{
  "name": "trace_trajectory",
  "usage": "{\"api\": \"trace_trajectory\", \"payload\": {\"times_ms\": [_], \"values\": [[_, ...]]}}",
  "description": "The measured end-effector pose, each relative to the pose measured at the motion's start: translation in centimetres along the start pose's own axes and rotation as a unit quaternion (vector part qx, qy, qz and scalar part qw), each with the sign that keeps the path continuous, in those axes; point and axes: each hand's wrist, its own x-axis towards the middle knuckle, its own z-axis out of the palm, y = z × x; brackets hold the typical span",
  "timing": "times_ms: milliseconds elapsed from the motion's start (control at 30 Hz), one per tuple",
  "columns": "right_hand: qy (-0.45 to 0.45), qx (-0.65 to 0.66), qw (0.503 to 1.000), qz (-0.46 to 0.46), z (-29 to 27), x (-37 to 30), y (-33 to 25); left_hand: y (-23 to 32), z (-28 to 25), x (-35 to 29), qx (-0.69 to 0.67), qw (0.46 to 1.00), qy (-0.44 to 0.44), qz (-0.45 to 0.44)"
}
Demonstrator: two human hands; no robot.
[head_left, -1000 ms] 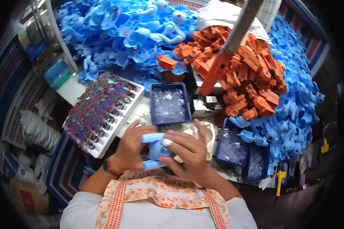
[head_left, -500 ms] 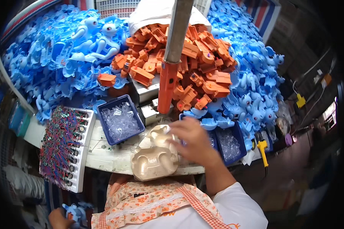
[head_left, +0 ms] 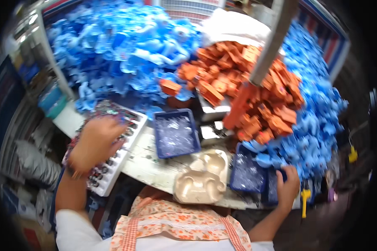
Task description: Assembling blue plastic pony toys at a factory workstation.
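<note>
My left hand [head_left: 97, 142] is over the white foam tray [head_left: 107, 180] at the left, its fingers blurred among the bundle of coloured wires [head_left: 109, 108]. Whether those fingers hold anything is not visible. My right hand [head_left: 288, 188] reaches to the small dark-blue bin [head_left: 271, 191] at the right. Its thumb stands apart from the fingers, and I see nothing held. Between my hands a beige moulded fixture [head_left: 197, 186] with toy-shaped hollows lies at the table's front edge. A blue bin of small clear parts [head_left: 248, 171] stands just right of it.
Another blue bin [head_left: 176, 144] of clear parts stands mid-table. Behind rise heaps of blue plastic toy pieces [head_left: 125, 54] and orange housings [head_left: 234, 71]. A metal post with an orange end [head_left: 241, 106] slants down before the orange heap. A yellow-handled tool [head_left: 305, 196] hangs at the right.
My left hand has come up from the lower left, where it held a blue toy, to the wire tray. My right hand has moved from above the fixture rightward to the bin. The view has shifted.
</note>
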Motion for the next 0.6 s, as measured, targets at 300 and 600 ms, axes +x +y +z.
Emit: {"api": "trace_trajectory", "payload": {"times_ms": [300,600], "values": [[0.011,0.023,0.998,-0.06,2.4,-0.4,-2.0,-14.1,5.0,16.1,0.259,0.944,0.203,-0.019],[0.0,0.048,0.997,-0.068,3.0,-0.2,-2.7,-15.6,6.2,19.5,0.165,0.972,0.149,-0.069]]}}
